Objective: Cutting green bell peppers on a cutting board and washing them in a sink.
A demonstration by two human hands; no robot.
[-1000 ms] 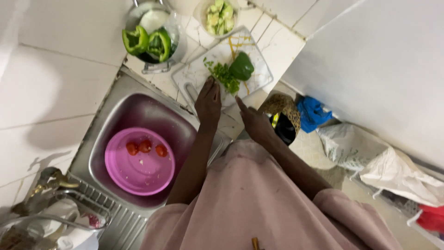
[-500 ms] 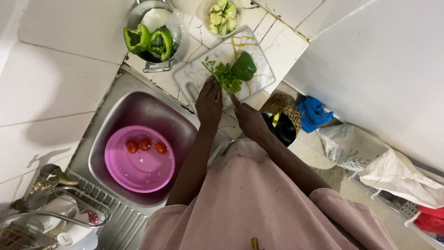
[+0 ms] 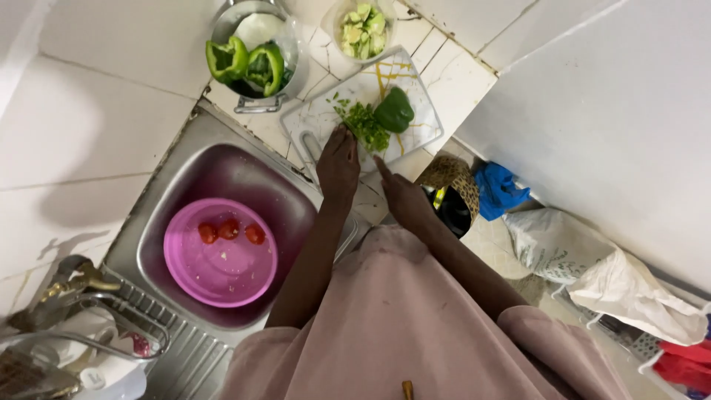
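Faucet (image 3: 70, 285) and dish rack (image 3: 81, 348) at far left. Pink basin (image 3: 222, 252) in steel sink (image 3: 244, 178), three tomatoes (image 3: 228, 231) inside, same as before. Pot (image 3: 255, 44) with green pepper halves (image 3: 248, 63) behind. Left hand (image 3: 338, 163) flat, fingers pressed on chopped greens (image 3: 364, 126) on the white cutting board (image 3: 326, 118); whole pepper piece (image 3: 394, 110) beside. Right hand (image 3: 404, 196) at board's near edge, grip unclear (knife not visible). Since a second ago: hands barely shifted, view raised slightly, chopping apparently ongoing. Bowl of pale chunks (image 3: 363, 26) beyond.
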